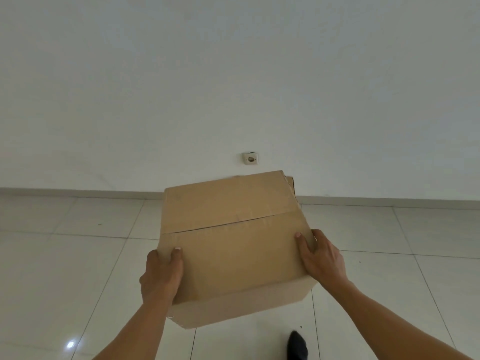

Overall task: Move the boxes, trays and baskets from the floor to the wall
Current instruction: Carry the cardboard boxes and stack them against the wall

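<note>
White wall [233,74] fills the top half of the view, plain and bare, meeting a pale tiled floor [65,268] along a low skirting [78,191]. Front and centre is the cardboard box [233,242], flaps closed, up off the floor and held at a tilt between both hands, its far end close to the wall. The left hand [161,276] clamps the near left corner, thumb laid flat on top, fingers curled down the side. The right hand [320,258] takes the right edge the same way, thumb on the top flap, fingers wrapped over the side. Down below the box, a dark foot [297,345] shows on the tiles. A small socket [251,158] sits low on the wall, just above the box's far edge.
</note>
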